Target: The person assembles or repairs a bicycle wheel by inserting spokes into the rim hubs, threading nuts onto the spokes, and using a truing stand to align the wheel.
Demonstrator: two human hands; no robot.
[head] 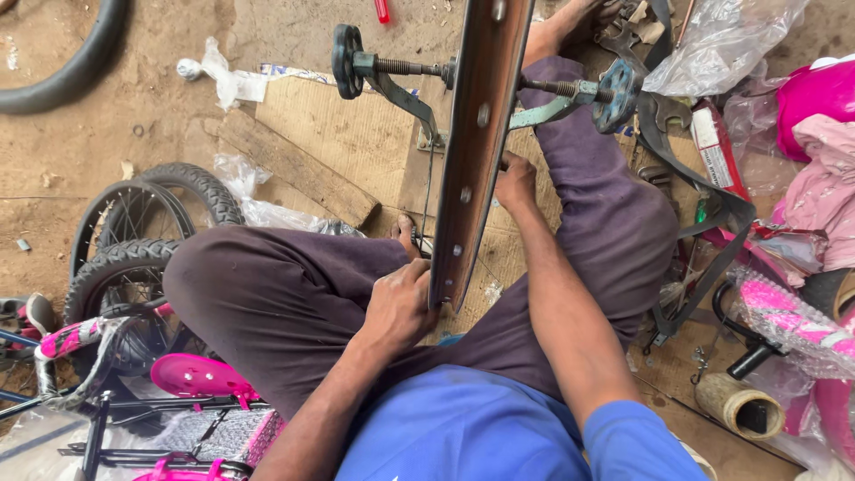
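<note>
- Bicycle wheel rim [476, 134] — bare metal, seen edge-on, standing upright in a truing stand [405, 85]; threaded axle with round knobs at both ends passes through it. Rim sits between the person's knees, above a cardboard sheet [347, 134].
- Left hand [398, 307]: fingers curled closed round the near lower edge of the rim, gripping it.
- Right hand [515, 178]: against the rim's right face, mid-height; fingers bent, touching the rim — whether they clamp anything small, cannot tell.
- Person seated cross-legged on dirt floor; dark trousers, blue shirt.
- Left: small spoked wheels with tyres [134, 240], pink child's bicycle [183, 379].
- Right: plastic bags [721, 40], pink parts, black straps.
</note>
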